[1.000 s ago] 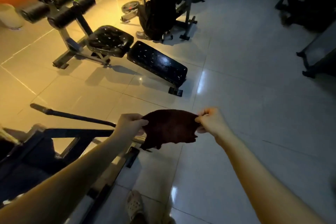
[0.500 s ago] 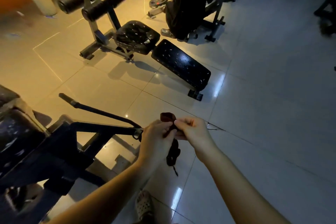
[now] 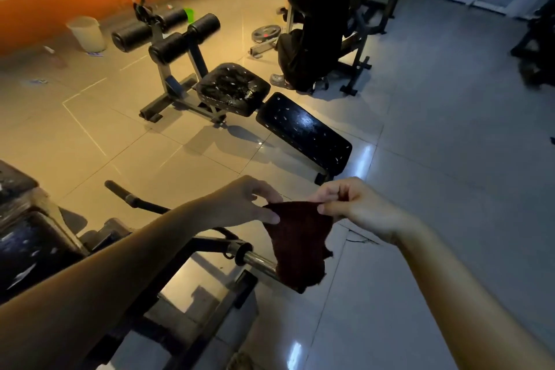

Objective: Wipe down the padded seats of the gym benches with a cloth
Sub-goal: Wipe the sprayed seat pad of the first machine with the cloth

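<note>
Well, from my seat the tiled floor (image 3: 435, 159) fills most of the view, glossy, lit warm on the left and cooler on the right. Beyond my arms stands a bench (image 3: 192, 93) with a black seat pad (image 3: 231, 88) and a long back pad (image 3: 303, 135) sloping down towards me, both flecked with pale marks, and foam rollers (image 3: 180, 39) at its far end. A second bench (image 3: 27, 249) sits at the lower left edge, partly under my left forearm, its dark pad speckled too. A person in black (image 3: 315, 39) sits at a machine past the first bench. The cloth (image 3: 300, 243), dark red and ragged at the hem, hangs in the air between my hands, in front of a chrome bar (image 3: 258, 261) on the near frame, well apart from either bench's pads. My left hand (image 3: 240, 204) pinches its upper left corner between thumb and fingertips. My right hand (image 3: 354, 207) pinches the upper right corner, the other fingers curled. A pale bucket (image 3: 85, 33) stands by the orange wall (image 3: 60, 3).
</note>
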